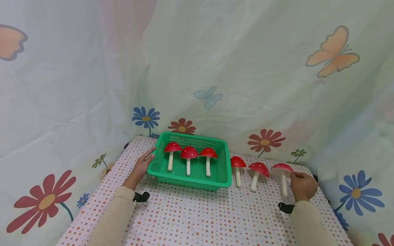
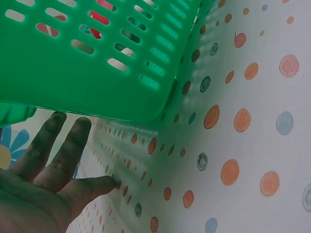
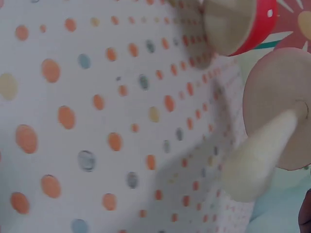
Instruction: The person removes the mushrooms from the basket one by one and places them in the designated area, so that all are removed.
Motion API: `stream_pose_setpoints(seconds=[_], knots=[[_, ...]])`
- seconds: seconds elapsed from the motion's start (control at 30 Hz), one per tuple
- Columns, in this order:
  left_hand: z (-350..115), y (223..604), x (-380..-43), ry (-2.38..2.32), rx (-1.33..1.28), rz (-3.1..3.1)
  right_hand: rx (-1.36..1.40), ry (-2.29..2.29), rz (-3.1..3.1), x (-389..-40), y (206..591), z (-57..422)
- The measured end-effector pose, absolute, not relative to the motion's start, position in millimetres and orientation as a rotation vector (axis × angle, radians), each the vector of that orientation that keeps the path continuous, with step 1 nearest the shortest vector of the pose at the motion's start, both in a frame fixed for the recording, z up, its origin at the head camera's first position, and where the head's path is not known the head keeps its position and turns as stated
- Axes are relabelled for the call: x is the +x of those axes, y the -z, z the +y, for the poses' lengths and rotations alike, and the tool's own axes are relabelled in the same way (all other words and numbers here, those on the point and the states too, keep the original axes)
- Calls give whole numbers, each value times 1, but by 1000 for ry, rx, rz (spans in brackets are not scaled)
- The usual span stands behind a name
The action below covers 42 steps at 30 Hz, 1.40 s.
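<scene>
A green plastic basket (image 1: 192,184) holds three toy mushrooms, among them a middle one (image 1: 189,153), with red white-dotted caps and pale stems. My left hand (image 1: 142,167) is at the basket's left side, fingertips right at its rim; in the left wrist view the fingers (image 2: 68,153) are extended and spread beside the green wall. On the right, my right hand (image 1: 303,186) pinches the cap edge of another mushroom (image 1: 283,167), its stem hanging downward. The right wrist view shows this mushroom's pale underside (image 3: 272,102) and stem, with only a bit of finger (image 3: 305,213) at the edge.
Two more mushrooms, one (image 1: 238,162) close to the basket's right side and one (image 1: 259,168) beside it, lie on the dotted tablecloth (image 1: 197,218). A curtain (image 1: 234,68) printed with flowers and butterflies hangs behind the table and along its sides.
</scene>
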State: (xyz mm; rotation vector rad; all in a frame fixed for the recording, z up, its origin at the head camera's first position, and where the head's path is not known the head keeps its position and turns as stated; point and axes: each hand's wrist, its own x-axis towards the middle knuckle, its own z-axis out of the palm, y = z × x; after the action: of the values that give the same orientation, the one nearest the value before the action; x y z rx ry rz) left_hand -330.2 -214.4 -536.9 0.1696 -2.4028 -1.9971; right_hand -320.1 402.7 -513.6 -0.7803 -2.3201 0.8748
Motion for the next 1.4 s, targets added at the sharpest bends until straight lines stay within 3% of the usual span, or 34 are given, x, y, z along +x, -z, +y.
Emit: stream_pose_setpoints(seconds=[0.87, 1.13, 1.4], knots=[[-215, 537, -329, 2007, 157, -2379, -894, -963, -2235, -315, 538, 396], [-215, 536, -331, 2037, 174, -2372, -789, -1054, -2033, -316, 517, 370], [-215, 536, -330, 2046, 178, -2374, -568, -1090, -2063, -320, 484, 311]])
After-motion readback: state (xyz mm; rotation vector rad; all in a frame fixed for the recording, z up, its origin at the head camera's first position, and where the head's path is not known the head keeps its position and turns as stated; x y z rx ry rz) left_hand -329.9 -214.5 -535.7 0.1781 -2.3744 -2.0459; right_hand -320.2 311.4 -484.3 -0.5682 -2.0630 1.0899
